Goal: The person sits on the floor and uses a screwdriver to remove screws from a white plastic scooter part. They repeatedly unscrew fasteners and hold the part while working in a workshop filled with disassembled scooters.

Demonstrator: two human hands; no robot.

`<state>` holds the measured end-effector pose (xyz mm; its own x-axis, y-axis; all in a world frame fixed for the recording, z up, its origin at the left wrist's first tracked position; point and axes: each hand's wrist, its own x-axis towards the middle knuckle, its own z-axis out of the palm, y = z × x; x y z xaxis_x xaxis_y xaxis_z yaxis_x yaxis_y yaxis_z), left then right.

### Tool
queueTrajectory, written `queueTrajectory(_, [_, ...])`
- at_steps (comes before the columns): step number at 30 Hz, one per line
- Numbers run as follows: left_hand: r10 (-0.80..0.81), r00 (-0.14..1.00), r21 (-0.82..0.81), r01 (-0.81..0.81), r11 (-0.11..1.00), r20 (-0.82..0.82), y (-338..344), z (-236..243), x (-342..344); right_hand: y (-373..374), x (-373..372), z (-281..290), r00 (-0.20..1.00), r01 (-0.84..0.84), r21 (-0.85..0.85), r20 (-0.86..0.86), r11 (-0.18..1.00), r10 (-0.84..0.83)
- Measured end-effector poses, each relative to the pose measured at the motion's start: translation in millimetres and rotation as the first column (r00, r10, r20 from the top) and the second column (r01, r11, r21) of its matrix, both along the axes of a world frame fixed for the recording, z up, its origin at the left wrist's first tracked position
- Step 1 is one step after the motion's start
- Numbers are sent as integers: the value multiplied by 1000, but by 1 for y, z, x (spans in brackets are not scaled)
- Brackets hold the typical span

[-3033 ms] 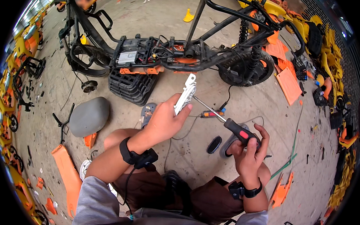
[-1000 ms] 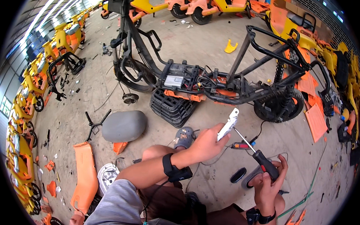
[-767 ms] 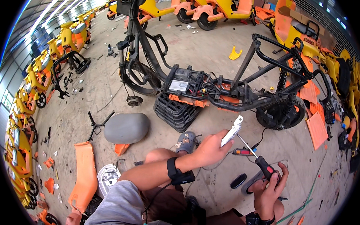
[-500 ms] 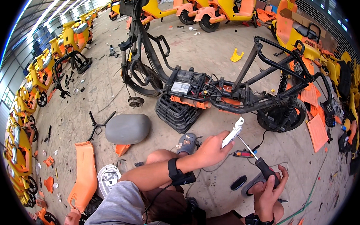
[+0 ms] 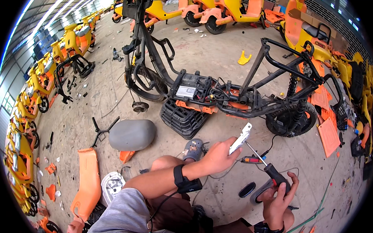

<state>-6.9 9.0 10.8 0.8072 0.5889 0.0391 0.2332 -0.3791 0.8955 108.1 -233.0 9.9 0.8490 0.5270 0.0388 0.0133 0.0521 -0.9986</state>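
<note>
My left hand (image 5: 219,156) is closed round a narrow white part (image 5: 240,139) whose far end sticks up past my fingers. My right hand (image 5: 279,198) grips a screwdriver (image 5: 276,174) by its black and red handle. The screwdriver's thin shaft slants up to the left, and its tip meets or nearly meets the white part; I cannot tell which. Beyond both hands stands a stripped black scooter frame (image 5: 252,103) with its wheels on. Below the hands, a red and yellow corded tool (image 5: 252,159) lies on the floor.
To the left lie a grey seat (image 5: 132,134), a long orange panel (image 5: 88,176) and a white part (image 5: 112,186). A black basket (image 5: 182,118) sits under the frame. Rows of yellow and orange scooters (image 5: 235,11) stand behind. Orange panels (image 5: 328,138) are piled at right.
Almost nothing differs. The view has shifted very slightly, while both hands keep the same holds on the white part and the screwdriver.
</note>
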Motion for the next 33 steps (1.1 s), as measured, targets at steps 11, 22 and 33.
queueTrajectory(11, [8, 1000, -22, -8, 1000, -9, -3, 2, -3, -11, 6, -16, 995, -5, 41, -94, 999, 9])
queueTrajectory(22, [19, 1000, -91, -20, 996, -8, -2, -6, -1, -7, 8, -12, 997, -4, -7, 77, 1000, 4])
queueTrajectory(33, [33, 999, -304, -32, 952, -2, -6, -1, 6, -5, 10, 6, 951, 5, -80, 309, 997, 20])
